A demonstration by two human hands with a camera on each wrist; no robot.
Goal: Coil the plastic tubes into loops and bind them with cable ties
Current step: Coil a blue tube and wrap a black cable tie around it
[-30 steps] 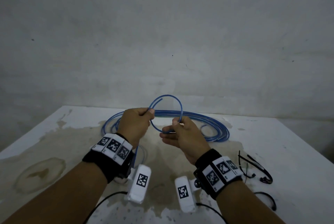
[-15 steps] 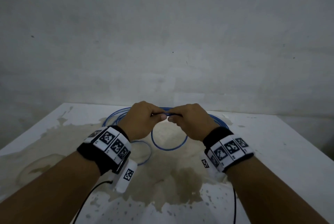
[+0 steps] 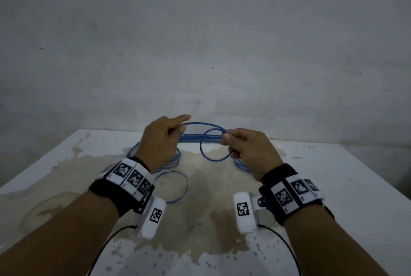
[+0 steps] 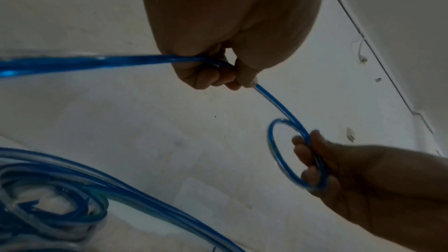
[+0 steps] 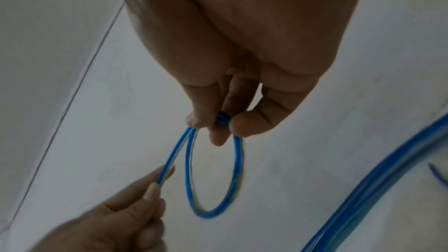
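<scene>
A long blue plastic tube (image 3: 201, 137) lies in loose coils on the white table (image 3: 333, 186). My right hand (image 3: 226, 139) pinches a small hanging loop (image 3: 213, 159) of the tube at its top, where the strands cross (image 5: 221, 120). The loop (image 5: 213, 179) hangs below my right fingers (image 5: 218, 133). My left hand (image 3: 175, 129) grips the tube strand (image 3: 200, 124) leading out of that loop, a hand's width to the left. In the left wrist view the tube (image 4: 97, 60) runs through my curled left fingers (image 4: 213, 76) to the loop (image 4: 290, 152).
More tube coils (image 4: 48, 198) lie on the table behind and under the hands, with one loop (image 3: 175, 186) by my left wrist. The tabletop bears a large brown stain (image 3: 200, 209). A grey wall (image 3: 200, 31) stands behind the table. Black wrist-camera cables (image 3: 106, 244) trail toward me.
The hands, which had been brought together at the tube, have drawn apart. The right hand now holds a closed small loop and the left hand has slid left along the tube.
</scene>
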